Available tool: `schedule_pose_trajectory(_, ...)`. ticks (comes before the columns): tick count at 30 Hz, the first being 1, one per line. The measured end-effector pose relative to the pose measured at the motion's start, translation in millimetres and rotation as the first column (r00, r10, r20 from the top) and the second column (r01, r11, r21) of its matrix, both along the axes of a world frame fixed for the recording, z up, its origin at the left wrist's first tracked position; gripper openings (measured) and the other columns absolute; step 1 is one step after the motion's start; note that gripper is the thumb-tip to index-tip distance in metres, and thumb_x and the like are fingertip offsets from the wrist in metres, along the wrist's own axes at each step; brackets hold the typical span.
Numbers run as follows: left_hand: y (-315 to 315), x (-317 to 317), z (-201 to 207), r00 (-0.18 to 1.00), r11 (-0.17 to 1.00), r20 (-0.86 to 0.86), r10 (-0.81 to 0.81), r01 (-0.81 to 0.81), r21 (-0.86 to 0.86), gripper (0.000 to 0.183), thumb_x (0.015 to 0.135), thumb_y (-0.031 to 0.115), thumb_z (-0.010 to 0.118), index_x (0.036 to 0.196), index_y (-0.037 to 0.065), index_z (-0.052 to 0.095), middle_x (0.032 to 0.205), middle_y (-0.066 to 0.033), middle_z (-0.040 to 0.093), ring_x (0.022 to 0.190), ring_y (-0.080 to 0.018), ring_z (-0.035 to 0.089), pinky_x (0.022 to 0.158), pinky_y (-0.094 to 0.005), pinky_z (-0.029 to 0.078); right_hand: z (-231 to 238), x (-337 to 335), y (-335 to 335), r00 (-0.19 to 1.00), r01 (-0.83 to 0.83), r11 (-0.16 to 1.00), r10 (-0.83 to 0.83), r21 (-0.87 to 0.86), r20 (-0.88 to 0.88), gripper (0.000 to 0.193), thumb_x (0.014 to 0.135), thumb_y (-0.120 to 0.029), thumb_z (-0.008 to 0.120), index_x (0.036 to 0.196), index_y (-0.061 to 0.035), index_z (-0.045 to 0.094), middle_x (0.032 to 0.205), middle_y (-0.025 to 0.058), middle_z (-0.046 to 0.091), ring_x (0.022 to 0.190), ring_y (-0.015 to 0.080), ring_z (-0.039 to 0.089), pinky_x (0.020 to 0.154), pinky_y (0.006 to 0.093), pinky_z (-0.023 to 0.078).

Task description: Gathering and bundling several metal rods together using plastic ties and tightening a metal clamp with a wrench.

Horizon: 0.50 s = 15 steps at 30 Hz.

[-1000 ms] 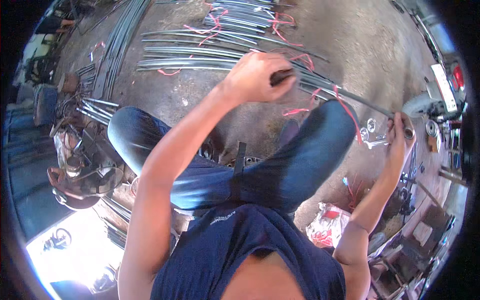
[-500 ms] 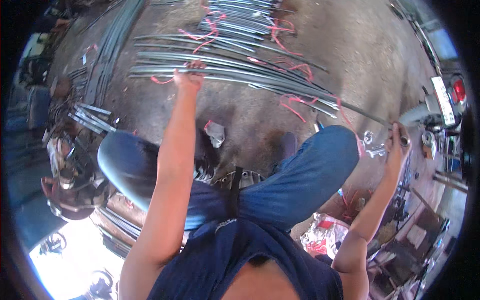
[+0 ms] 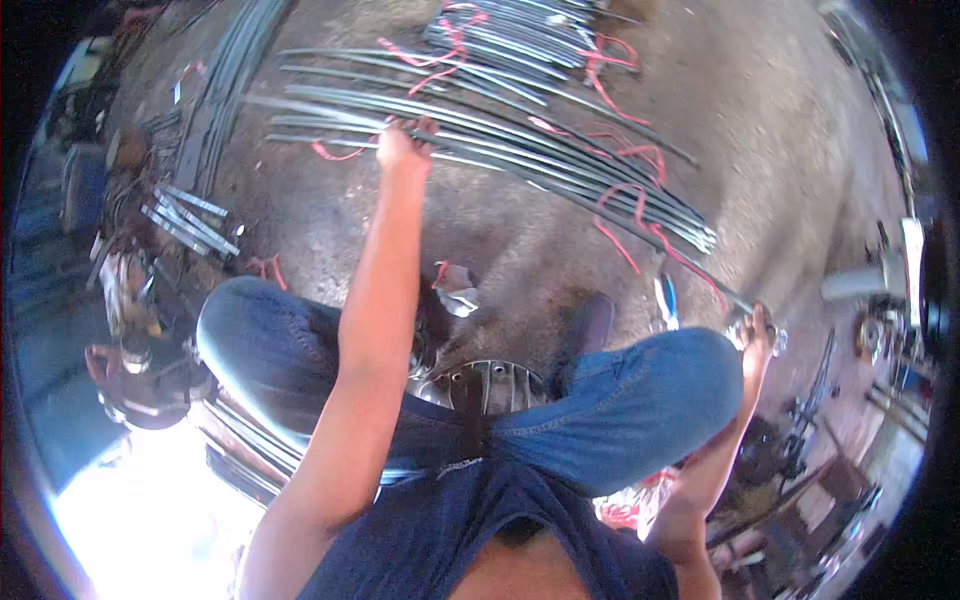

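A long thin metal rod [image 3: 690, 262] runs slantwise across the floor in front of me. Toward its left part, my left hand [image 3: 407, 142] is closed round it, above a loose spread of similar metal rods [image 3: 560, 150]. Out to the right, beside my knee, my right hand [image 3: 757, 332] has its fingers wrapped on the rod's near end. Pink-red ties [image 3: 630, 225] lie across and among the rods. The rod's tip at my right hand is partly hidden by the fingers.
A denser bundle of rods [image 3: 510, 40] lies at the far middle, and long dark bars [image 3: 225, 95] at the far left. Short flat strips [image 3: 185, 220] rest near my left knee. A blue-and-white tool [image 3: 668, 298] lies by my right knee. Machine parts and clutter line both sides.
My right hand has come inward and nearer my right knee, still on the rod's end. The rod has shifted with it. My left hand keeps its grip while the view has moved slightly.
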<state>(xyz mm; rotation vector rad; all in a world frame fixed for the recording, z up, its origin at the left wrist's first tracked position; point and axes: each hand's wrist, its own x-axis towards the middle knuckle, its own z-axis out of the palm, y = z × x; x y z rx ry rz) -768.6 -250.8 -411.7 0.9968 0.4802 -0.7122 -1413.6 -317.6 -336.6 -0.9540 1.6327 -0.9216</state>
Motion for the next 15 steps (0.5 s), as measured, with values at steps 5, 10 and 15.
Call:
schedule_pose_trajectory(5,-11.1,21.0,-12.8,0.994,0.998,-0.092,0.054,-0.056,-0.024,0.024,0.1,0.011,0.045,0.119,-0.004,0.041,0.102,-0.0174,0.053,0.087,-0.0318,0.065,0.076,-0.0501,0.061,-39.0,0.5,-18.7,0.993,-0.118,0.985,0.117,0.129,0.01,0.026,0.097,-0.033,0.064,0.08,-0.0172,0.053,0.068,-0.0061,0.051,0.047,0.0027,0.04,0.041,0.0211,0.031)
schedule_pose_trajectory(10,8.2,7.0,-23.7,0.993,0.993,-0.052,0.109,-0.106,0.054,0.021,0.099,0.012,0.046,0.113,-0.003,0.047,0.1,-0.0184,0.058,0.078,-0.0312,0.069,0.065,-0.0474,0.062,-56.0,-1.4,-27.4,0.996,-0.088,0.961,0.083,0.261,0.032,0.023,0.096,-0.031,0.066,0.083,-0.0149,0.056,0.067,-0.0057,0.048,0.048,0.0044,0.038,0.043,0.0214,0.03)
schedule_pose_trajectory(15,30.3,11.3,-46.2,0.985,0.982,-0.057,0.161,-0.154,0.109,0.016,0.098,0.016,0.048,0.098,-0.001,0.049,0.087,-0.0185,0.063,0.073,-0.0333,0.071,0.056,-0.0404,0.061,-102.6,-38.5,-55.2,0.965,-0.199,0.952,0.149,0.232,0.216,0.026,0.099,-0.04,0.058,0.109,-0.016,0.061,0.063,-0.0081,0.044,0.038,0.0047,0.03,0.035,0.024,0.026)
